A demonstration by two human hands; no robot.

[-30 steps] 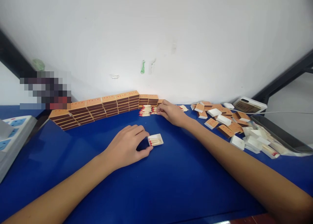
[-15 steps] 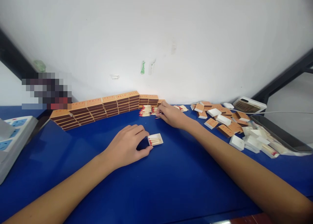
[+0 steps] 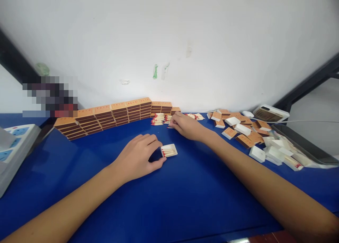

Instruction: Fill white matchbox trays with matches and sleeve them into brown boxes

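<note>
My left hand (image 3: 141, 156) grips the left end of a small white matchbox tray (image 3: 173, 147) between thumb and fingers. Several red-tipped matches (image 3: 169, 152) lie side by side in that tray, which rests on the blue table (image 3: 169, 197). Farther back, my right hand (image 3: 184, 125) is closed in a pinch at the front of a pile of loose matches (image 3: 158, 119). A match with a red head (image 3: 169, 127) sticks out to the left from its fingertips. More matches (image 3: 195, 116) show behind that hand, which hides the middle of the pile.
Stacked matchboxes (image 3: 119, 114) line the wall at the left. To the right lie scattered orange box sleeves (image 3: 245, 141) and white trays (image 3: 256, 154), one holding matches. A phone (image 3: 304, 144), a white device (image 3: 271, 113) with a cable, and a power strip (image 3: 18, 147) flank the work area.
Both hands have stayed almost in place. The match at my right fingertips shows a little more clearly now. The whole view has shifted very slightly.
</note>
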